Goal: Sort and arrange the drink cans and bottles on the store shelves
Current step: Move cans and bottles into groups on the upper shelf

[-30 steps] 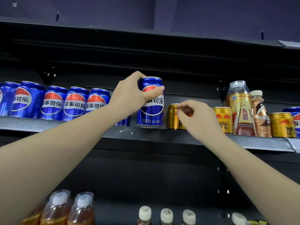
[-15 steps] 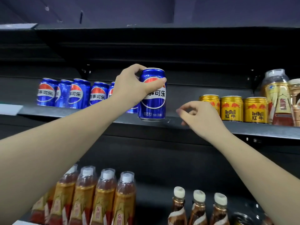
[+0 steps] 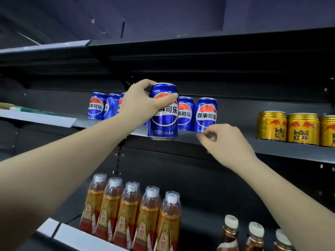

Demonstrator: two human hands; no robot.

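Left hand grips upright blue Pepsi can; base seemingly off shelf

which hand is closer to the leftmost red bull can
Right. The right hand hovers at the shelf edge just left of the leftmost Red Bull can, touching nothing. The left hand is farther left, gripping a Pepsi can.

Six blue cans, three gold cans

Head view, close, facing shelf
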